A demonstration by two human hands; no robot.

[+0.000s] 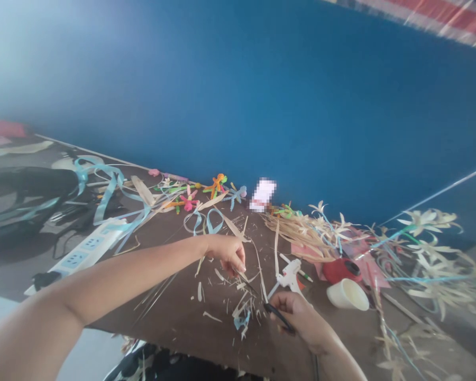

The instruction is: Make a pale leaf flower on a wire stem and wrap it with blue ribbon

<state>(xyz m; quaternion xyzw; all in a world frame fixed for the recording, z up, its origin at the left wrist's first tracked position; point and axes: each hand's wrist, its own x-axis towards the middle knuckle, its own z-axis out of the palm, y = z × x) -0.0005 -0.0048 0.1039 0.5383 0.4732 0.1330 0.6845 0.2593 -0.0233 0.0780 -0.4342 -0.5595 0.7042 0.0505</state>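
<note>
My left hand [229, 255] is over the middle of the brown table [158, 304], fingers pinched on a thin, pale dried-husk strip [243, 277]. Facing it from the right, my right hand [297, 318] is closed around black-handled scissors [278, 317]. The scissors point toward the left fingertips; whether the blades touch the strip I cannot tell. Pale scraps lie scattered below both hands, with a blue ribbon snippet [241, 319] among them. A white glue gun [289, 275] lies just beyond my right hand.
On the right are a paper cup [348, 294], a red roll [343, 269] and pale husk flowers [424, 221]. Colourful pipe-cleaner figures [217, 185] line the blue wall [238, 95]. At left are a power strip [88, 247] and blue ribbon [113, 185].
</note>
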